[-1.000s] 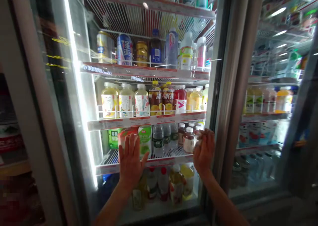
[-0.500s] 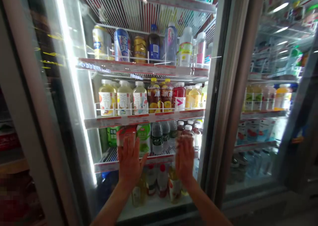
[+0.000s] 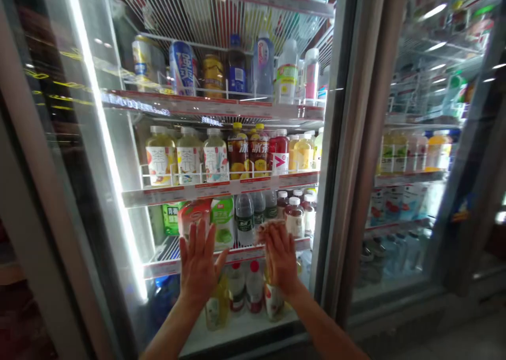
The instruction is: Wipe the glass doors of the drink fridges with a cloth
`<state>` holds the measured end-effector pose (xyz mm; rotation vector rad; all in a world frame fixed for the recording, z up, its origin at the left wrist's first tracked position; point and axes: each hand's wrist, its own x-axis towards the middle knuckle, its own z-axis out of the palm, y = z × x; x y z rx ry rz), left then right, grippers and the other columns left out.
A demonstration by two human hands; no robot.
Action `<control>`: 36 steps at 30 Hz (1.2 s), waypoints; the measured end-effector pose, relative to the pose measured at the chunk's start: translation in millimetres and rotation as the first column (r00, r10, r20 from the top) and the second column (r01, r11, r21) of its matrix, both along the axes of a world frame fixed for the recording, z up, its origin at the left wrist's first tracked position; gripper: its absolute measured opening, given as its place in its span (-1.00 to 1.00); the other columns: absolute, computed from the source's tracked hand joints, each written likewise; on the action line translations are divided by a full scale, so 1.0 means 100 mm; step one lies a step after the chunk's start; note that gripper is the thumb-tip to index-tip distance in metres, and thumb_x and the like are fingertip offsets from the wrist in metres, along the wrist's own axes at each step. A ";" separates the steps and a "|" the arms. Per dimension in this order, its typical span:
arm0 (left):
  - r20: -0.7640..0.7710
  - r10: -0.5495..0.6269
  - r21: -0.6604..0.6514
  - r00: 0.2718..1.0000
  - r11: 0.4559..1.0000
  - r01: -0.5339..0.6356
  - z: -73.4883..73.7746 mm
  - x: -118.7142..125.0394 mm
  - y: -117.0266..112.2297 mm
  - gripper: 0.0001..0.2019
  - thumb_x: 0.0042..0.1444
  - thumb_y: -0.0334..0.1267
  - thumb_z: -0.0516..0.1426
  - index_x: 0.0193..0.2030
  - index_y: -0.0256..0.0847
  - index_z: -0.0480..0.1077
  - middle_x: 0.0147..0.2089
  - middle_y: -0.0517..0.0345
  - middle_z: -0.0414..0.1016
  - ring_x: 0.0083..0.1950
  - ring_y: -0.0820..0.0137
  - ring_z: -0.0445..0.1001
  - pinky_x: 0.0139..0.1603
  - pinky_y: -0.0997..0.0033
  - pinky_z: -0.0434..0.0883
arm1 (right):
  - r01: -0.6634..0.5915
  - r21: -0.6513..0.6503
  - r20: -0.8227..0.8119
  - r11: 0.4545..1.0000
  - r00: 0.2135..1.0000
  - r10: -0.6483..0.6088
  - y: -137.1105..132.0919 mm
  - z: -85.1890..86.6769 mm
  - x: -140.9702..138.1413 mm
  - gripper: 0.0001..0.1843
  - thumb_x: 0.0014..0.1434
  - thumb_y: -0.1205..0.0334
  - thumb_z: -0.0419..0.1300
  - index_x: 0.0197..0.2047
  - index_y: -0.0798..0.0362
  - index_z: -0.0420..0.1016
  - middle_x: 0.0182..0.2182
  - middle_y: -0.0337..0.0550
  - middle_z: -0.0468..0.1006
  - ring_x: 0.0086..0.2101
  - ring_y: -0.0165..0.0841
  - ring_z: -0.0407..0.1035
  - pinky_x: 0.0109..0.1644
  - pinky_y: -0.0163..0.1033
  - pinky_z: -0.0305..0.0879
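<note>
My left hand (image 3: 198, 269) lies flat with fingers spread against the glass door (image 3: 132, 326) of a drinks fridge, in front of a green-and-white carton (image 3: 222, 220) and a red-and-white one (image 3: 193, 215). My right hand (image 3: 281, 257) presses a crumpled pale cloth (image 3: 264, 230) to the same glass. Its fingers bend slightly over the cloth and hide part of it. Behind that hand stand clear water bottles (image 3: 244, 220) and small dark bottles with white caps (image 3: 294, 220).
Upper shelves hold tea bottles (image 3: 160, 159), cans (image 3: 182, 67) and other drinks. Red-capped bottles (image 3: 254, 291) stand at the bottom. A metal door frame (image 3: 358, 154) runs down the right side, with a second stocked fridge (image 3: 411, 178) beyond it. A bright light strip (image 3: 98, 123) edges the left.
My right hand has slid left across the glass with the cloth, from before the small dark bottles toward the water bottles. My left hand stays nearly in place. The view has shifted slightly.
</note>
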<state>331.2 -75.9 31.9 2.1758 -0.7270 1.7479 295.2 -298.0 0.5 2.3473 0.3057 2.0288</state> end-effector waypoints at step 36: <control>-0.155 0.073 0.116 0.985 0.992 -0.055 -0.17 -0.05 0.11 -0.33 0.17 -0.17 0.05 0.37 -0.20 -0.14 0.40 -0.08 -0.08 0.43 0.21 -0.27 0.35 -0.02 -0.01 | -0.061 -0.017 0.141 0.998 0.988 0.063 0.06 0.49 0.08 -0.49 0.24 0.28 -0.03 0.25 0.18 0.19 0.18 0.16 0.31 0.29 -0.14 -0.06 0.32 0.10 -0.10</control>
